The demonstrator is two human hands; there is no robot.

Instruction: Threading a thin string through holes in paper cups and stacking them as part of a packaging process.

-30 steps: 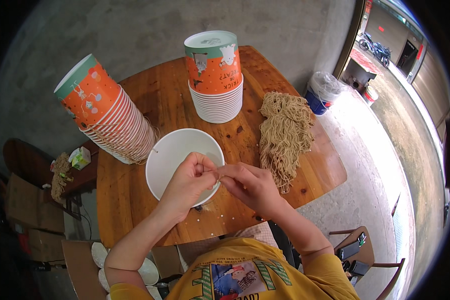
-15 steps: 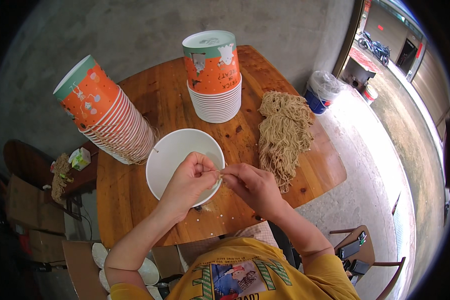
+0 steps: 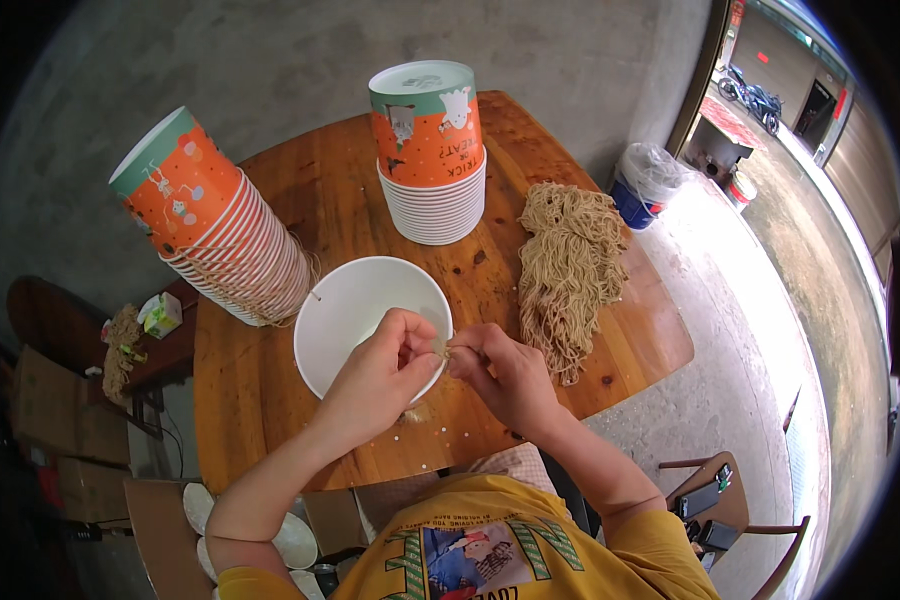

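I see my left hand [image 3: 375, 375] and right hand [image 3: 505, 372] meeting over the rim of the white bowl [image 3: 355, 310] on the wooden desk [image 3: 340, 200], fingers of both pinched shut on a small tuft of noodles [image 3: 442, 347]. The dried noodle pile [image 3: 568, 265] lies just right of the bowl.

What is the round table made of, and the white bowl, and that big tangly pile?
The table looks like varnished wood: orange-brown, with grain and dark knots. The white bowl is probably paper, thin-rimmed and matte like the stacked cups. The pile looks like dry tan noodles.
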